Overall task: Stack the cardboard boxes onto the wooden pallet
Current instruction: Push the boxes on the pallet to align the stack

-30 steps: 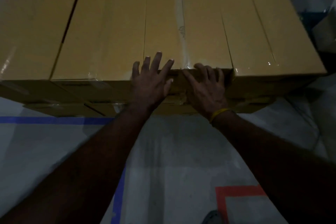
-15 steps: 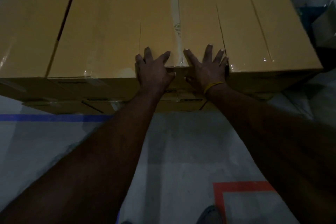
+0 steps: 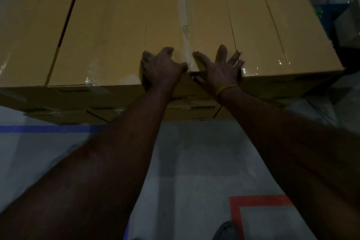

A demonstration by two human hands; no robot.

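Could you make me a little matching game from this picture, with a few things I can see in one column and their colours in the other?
Things:
1. Band on the right wrist
2. Straight tape line on the floor at the left
3. Tape corner on the floor at the lower right
4. Top of the cardboard boxes

Colours:
A. red
B. tan brown
C. yellow
D. blue

Pairs: 1-C, 2-D, 3-A, 4-B
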